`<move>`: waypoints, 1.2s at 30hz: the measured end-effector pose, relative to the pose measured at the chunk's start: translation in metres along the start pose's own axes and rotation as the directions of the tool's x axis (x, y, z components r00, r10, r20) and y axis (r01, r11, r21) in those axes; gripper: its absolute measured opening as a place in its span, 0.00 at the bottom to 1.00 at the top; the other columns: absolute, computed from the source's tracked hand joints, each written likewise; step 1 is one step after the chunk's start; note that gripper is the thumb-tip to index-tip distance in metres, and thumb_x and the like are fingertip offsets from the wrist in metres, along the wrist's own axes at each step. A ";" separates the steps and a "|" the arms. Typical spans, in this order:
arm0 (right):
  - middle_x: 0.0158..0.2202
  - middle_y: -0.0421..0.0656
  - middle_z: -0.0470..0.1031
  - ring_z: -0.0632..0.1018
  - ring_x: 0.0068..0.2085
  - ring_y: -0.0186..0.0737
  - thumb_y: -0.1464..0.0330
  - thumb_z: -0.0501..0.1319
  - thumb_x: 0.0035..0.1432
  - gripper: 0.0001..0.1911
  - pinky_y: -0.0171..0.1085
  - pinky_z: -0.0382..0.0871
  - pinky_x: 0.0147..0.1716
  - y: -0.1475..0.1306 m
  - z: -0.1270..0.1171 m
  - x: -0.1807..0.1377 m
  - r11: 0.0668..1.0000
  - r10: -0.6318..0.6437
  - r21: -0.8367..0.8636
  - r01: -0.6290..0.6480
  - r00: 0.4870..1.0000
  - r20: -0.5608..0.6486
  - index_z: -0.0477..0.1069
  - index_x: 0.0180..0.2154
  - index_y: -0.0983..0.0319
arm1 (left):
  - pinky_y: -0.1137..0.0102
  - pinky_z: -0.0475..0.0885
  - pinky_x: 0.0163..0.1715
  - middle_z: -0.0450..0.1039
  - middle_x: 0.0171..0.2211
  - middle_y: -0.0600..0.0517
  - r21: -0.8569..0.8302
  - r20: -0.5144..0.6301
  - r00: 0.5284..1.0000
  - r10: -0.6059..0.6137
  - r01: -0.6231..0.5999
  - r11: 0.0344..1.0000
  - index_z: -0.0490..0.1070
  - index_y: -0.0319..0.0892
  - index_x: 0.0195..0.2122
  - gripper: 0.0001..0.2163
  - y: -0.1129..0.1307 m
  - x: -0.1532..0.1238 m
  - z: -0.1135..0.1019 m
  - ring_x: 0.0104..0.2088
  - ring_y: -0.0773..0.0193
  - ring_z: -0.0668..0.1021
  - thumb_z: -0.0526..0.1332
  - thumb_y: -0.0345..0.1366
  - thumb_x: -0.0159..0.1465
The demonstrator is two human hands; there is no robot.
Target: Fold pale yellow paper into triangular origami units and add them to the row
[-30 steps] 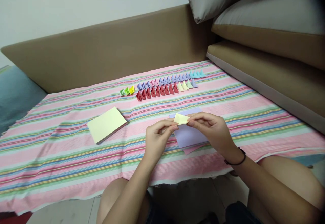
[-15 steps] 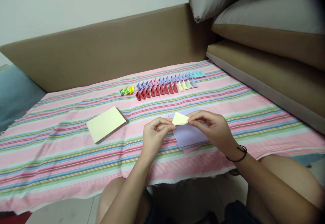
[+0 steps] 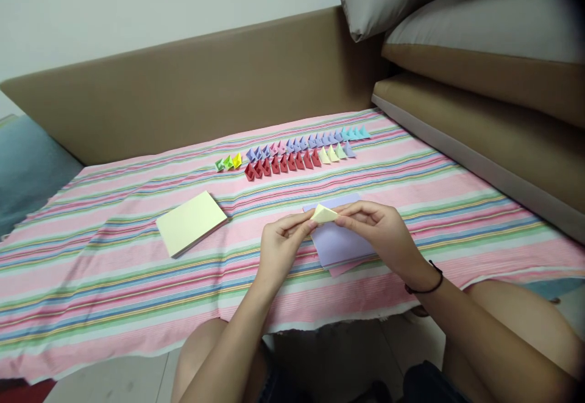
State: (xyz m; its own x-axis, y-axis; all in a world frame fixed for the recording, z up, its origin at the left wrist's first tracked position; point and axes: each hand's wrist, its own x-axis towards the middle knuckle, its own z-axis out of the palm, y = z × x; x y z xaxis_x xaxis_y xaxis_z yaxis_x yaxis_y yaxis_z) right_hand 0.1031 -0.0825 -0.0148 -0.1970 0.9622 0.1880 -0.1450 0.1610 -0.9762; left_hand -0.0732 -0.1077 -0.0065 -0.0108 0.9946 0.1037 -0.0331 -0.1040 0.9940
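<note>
A small piece of folded pale yellow paper (image 3: 325, 214) is pinched between my two hands in the head view. My left hand (image 3: 284, 241) grips its left corner with thumb and fingers. At the right corner, my right hand (image 3: 377, 229) holds it the same way. Just beneath lies a stack of purple paper sheets (image 3: 340, 246), with a pink edge showing under it. Farther back stand rows of small folded paper boats: red ones (image 3: 283, 163), purple ones (image 3: 299, 144), light blue ones (image 3: 355, 133) and a yellow one (image 3: 236, 160).
A stack of pale yellow paper (image 3: 191, 224) lies to the left on the striped cloth (image 3: 114, 256). Behind the cloth runs a brown backrest (image 3: 219, 80). Grey and brown cushions (image 3: 484, 74) are piled at the right.
The yellow paper has gone from a flat, wider shape to a narrower, raised one. My hands have drawn slightly closer together.
</note>
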 end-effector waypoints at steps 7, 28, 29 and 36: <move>0.39 0.44 0.79 0.78 0.43 0.47 0.64 0.68 0.47 0.07 0.46 0.72 0.46 0.003 0.001 0.000 1.000 -0.007 -0.026 0.007 1.000 -0.026 0.76 0.27 0.60 | 0.63 0.74 0.44 0.79 0.38 0.46 -0.079 0.016 0.994 -0.107 0.107 0.991 0.75 0.39 0.44 0.16 0.002 -0.001 0.004 0.38 0.57 0.80 0.64 0.39 0.56; 0.28 0.44 0.79 0.81 0.31 0.41 0.60 0.68 0.46 0.12 0.41 0.77 0.37 -0.002 0.006 -0.005 0.996 0.088 0.007 -0.088 0.990 -0.108 0.73 0.27 0.62 | 0.64 0.74 0.45 0.79 0.40 0.46 -0.224 -0.005 0.994 -0.108 0.104 0.969 0.76 0.40 0.43 0.15 -0.006 -0.004 0.008 0.40 0.57 0.80 0.66 0.38 0.54; 0.28 0.44 0.79 0.81 0.31 0.41 0.60 0.68 0.45 0.12 0.41 0.77 0.37 -0.001 0.006 -0.005 0.996 0.089 0.002 -0.089 0.990 -0.110 0.73 0.27 0.62 | 0.64 0.74 0.45 0.79 0.39 0.46 -0.231 0.005 0.994 -0.112 0.110 0.967 0.75 0.39 0.43 0.15 -0.006 -0.004 0.009 0.40 0.57 0.80 0.66 0.38 0.54; 0.27 0.44 0.79 0.81 0.31 0.41 0.62 0.69 0.45 0.11 0.39 0.77 0.37 0.000 0.005 -0.004 0.996 0.091 -0.013 -0.093 0.990 -0.104 0.73 0.27 0.63 | 0.72 0.75 0.35 0.77 0.26 0.52 -0.172 -0.023 0.998 -0.052 0.048 0.984 0.68 0.39 0.32 0.11 -0.001 -0.003 0.011 0.31 0.64 0.80 0.67 0.37 0.52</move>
State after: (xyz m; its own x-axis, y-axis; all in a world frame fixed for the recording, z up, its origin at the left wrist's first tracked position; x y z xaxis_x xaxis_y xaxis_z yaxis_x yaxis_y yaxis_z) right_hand 0.0995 -0.0876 -0.0151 -0.1078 0.9905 0.0858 -0.1133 0.0735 -0.9908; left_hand -0.0625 -0.1106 -0.0077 -0.0325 0.9982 0.0506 -0.2048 -0.0562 0.9772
